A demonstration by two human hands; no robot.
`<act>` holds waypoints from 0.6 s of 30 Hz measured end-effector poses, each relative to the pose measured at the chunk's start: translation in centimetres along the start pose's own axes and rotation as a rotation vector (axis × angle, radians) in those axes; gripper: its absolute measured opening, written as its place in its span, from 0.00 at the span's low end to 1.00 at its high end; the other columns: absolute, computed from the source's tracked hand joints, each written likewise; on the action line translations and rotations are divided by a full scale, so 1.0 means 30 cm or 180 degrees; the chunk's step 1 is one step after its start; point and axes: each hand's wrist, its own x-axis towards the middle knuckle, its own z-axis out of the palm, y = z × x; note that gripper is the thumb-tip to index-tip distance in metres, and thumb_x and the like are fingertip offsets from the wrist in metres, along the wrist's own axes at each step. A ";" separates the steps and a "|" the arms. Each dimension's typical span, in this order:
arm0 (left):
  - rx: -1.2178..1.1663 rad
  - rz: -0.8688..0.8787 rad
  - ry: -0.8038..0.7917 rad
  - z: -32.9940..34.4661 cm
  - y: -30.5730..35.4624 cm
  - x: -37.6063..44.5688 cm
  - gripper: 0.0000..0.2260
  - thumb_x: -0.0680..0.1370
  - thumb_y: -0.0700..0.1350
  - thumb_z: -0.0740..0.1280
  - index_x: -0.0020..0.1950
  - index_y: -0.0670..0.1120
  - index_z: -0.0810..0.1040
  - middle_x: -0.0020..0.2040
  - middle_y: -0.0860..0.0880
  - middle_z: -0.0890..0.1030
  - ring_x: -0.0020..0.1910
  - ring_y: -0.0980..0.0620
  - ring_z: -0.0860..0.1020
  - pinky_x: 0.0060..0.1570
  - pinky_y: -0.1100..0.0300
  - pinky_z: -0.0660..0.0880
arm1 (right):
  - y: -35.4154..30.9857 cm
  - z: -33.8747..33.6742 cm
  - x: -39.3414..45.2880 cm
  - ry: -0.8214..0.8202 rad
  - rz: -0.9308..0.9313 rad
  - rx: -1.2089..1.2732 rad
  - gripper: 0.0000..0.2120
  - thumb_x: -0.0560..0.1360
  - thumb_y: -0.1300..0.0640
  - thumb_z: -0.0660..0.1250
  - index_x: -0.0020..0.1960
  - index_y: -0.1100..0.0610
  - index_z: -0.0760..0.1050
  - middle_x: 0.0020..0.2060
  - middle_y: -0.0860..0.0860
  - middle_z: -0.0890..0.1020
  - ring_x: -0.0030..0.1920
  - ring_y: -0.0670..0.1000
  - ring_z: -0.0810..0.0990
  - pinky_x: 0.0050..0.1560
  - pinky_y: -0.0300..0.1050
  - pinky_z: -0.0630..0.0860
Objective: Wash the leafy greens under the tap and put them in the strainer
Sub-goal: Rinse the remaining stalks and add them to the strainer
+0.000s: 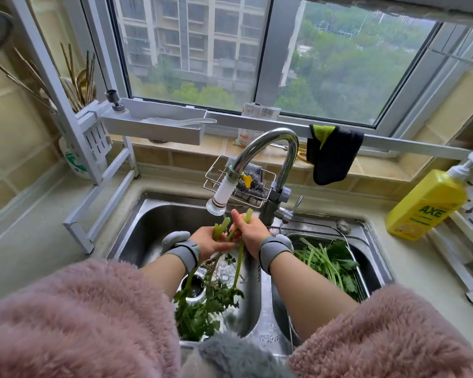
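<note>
Both hands under the tap nozzle (216, 207), left hand (209, 241) and right hand (250, 231) each curled round pale stalk ends of leafy greens (202, 304) hanging over left sink basin (148, 222); washed greens (331, 264) lie in strainer (362, 289), right basin

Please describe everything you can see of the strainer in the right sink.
The strainer looks like a metal wire basket with a thin rim. It sits in the right basin of the steel sink, its wire arms resting on the sink edge. It holds a pile of leafy greens with long stems and dark leaves. The right forearm hides its near left part. Neither hand touches it.
</note>
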 end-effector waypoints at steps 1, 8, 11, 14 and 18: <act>0.0022 -0.0025 0.0030 -0.001 -0.001 -0.002 0.09 0.74 0.42 0.70 0.37 0.46 0.72 0.28 0.54 0.69 0.26 0.60 0.66 0.26 0.70 0.64 | 0.001 0.004 -0.002 -0.0070 -0.0003 0.0028 0.21 0.80 0.48 0.57 0.31 0.58 0.68 0.27 0.52 0.72 0.28 0.47 0.71 0.27 0.30 0.70; -0.0036 -0.0501 0.0001 -0.051 -0.040 -0.009 0.12 0.73 0.47 0.71 0.34 0.47 0.72 0.29 0.50 0.67 0.28 0.53 0.64 0.30 0.61 0.64 | 0.001 -0.027 0.003 -0.0136 0.0087 0.0850 0.13 0.80 0.52 0.58 0.48 0.61 0.75 0.30 0.50 0.73 0.24 0.42 0.65 0.26 0.32 0.63; 0.0041 -0.0566 -0.0186 -0.056 -0.044 -0.014 0.11 0.74 0.47 0.70 0.35 0.46 0.73 0.29 0.50 0.68 0.28 0.53 0.64 0.31 0.62 0.63 | 0.005 -0.031 -0.005 -0.0325 -0.0040 0.0808 0.11 0.79 0.61 0.61 0.59 0.64 0.75 0.32 0.51 0.74 0.25 0.42 0.66 0.27 0.32 0.62; -0.0010 -0.0602 -0.0329 -0.051 -0.044 -0.023 0.11 0.75 0.47 0.70 0.34 0.45 0.76 0.27 0.50 0.67 0.27 0.53 0.64 0.29 0.62 0.62 | 0.008 -0.022 -0.011 -0.0338 -0.0238 0.0232 0.10 0.77 0.63 0.63 0.55 0.65 0.78 0.35 0.50 0.77 0.33 0.43 0.72 0.30 0.31 0.67; -0.0222 -0.0681 -0.0485 -0.049 -0.036 -0.028 0.11 0.76 0.45 0.68 0.35 0.45 0.75 0.27 0.51 0.69 0.27 0.54 0.64 0.29 0.63 0.62 | 0.004 -0.016 -0.008 -0.0299 -0.0355 -0.0027 0.13 0.77 0.63 0.63 0.61 0.61 0.75 0.34 0.51 0.78 0.35 0.44 0.76 0.30 0.30 0.69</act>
